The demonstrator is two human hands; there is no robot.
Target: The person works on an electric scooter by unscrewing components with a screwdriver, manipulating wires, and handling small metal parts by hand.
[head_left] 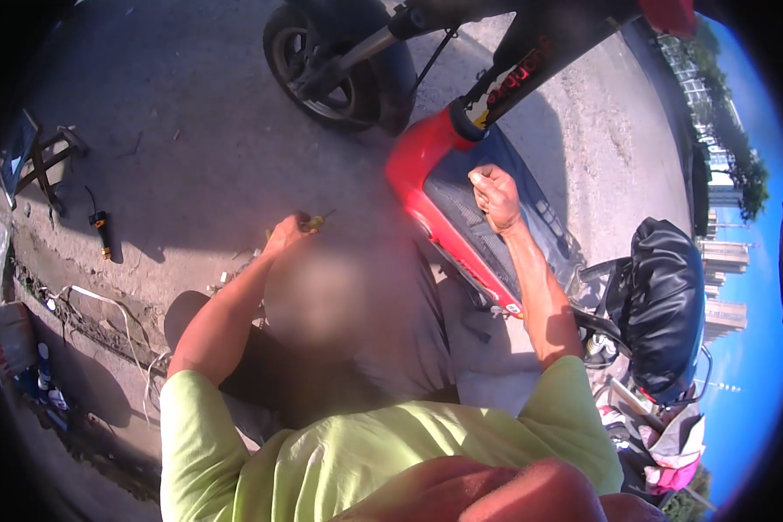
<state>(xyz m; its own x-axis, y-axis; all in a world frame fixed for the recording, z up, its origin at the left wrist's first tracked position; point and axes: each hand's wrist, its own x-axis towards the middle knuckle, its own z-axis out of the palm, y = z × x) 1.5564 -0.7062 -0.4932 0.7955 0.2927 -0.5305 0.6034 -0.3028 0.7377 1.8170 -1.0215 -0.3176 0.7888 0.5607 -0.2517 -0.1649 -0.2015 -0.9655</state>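
My left hand is closed on a small yellow-handled tool, like a screwdriver, out over the pavement. My right hand is closed above the dark ribbed footboard of a red scooter; whatever it may hold is too small or hidden to make out. The scooter's black front wheel and steering column stand beyond my hands. Small light objects lie by my left forearm. A blurred patch covers the middle, over my dark-clad legs.
A folding stool and a black-and-orange tool lie at the left. A white cord runs along the cracked pavement edge near a bucket. The black seat is at the right, above assorted bags.
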